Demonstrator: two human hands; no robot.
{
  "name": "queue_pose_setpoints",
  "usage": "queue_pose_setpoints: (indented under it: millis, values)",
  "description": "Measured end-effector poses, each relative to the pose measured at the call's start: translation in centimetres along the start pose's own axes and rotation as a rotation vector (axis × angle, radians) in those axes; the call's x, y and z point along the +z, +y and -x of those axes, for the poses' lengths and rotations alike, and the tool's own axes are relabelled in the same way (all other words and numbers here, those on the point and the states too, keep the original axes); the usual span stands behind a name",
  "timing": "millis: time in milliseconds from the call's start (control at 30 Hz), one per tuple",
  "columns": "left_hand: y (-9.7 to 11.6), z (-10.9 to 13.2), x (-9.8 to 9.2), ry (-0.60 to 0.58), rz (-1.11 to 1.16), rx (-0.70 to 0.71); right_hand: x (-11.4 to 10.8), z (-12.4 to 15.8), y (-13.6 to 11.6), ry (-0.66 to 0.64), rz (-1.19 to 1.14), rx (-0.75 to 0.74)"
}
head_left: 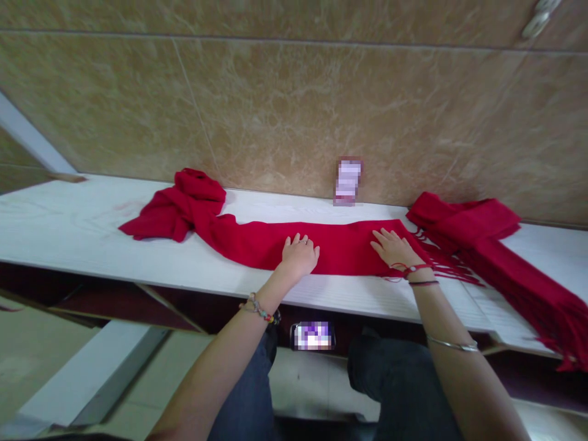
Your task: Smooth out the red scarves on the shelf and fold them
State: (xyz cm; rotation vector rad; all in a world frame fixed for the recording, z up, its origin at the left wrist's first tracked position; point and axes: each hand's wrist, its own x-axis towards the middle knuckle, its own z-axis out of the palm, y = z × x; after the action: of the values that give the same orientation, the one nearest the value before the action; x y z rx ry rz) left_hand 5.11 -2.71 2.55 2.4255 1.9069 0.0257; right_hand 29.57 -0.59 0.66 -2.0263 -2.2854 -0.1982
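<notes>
A long red scarf (257,242) lies stretched across the white table top (68,226), its left end bunched in a heap (184,205) and its fringed right end near my right wrist. My left hand (299,256) rests flat on the middle of the scarf, fingers spread. My right hand (395,248) lies flat on the scarf's right part, fingers stretched out. Neither hand grips anything.
A second red scarf (496,245) lies folded at the right and trails off the table's right edge. A small blurred object (348,180) stands against the marble wall. Another blurred object (312,335) lies on my lap below the table edge.
</notes>
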Motion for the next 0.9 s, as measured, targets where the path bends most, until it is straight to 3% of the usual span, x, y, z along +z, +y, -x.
queue_pose_setpoints:
  millis: [133,233,400,600,767,833,900]
  values:
    - [1.0,-2.4,-0.5,0.005,-0.035,0.030,-0.8,-2.4,-2.0,0.004,-0.009,-0.097]
    - [1.2,-3.9,0.3,-0.038,0.018,0.092,-0.5,-3.9,-3.1,-0.052,-0.017,-0.168]
    - [0.7,-4.8,2.2,0.007,0.041,0.124,0.8,-4.4,-1.7,-0.091,-0.019,-0.212]
    - [0.4,-5.2,2.7,0.013,0.058,0.125,1.1,-4.0,2.3,-0.078,-0.029,0.013]
    - [0.3,-5.3,2.9,0.040,0.061,0.130,0.6,-3.8,2.5,0.114,-0.003,0.224]
    - [0.4,-5.2,3.0,0.055,0.052,0.131,0.3,-3.9,1.1,0.179,-0.064,0.118]
    - [0.4,-5.2,3.0,0.075,0.040,0.135,0.2,-3.8,-0.9,0.179,-0.139,-0.103]
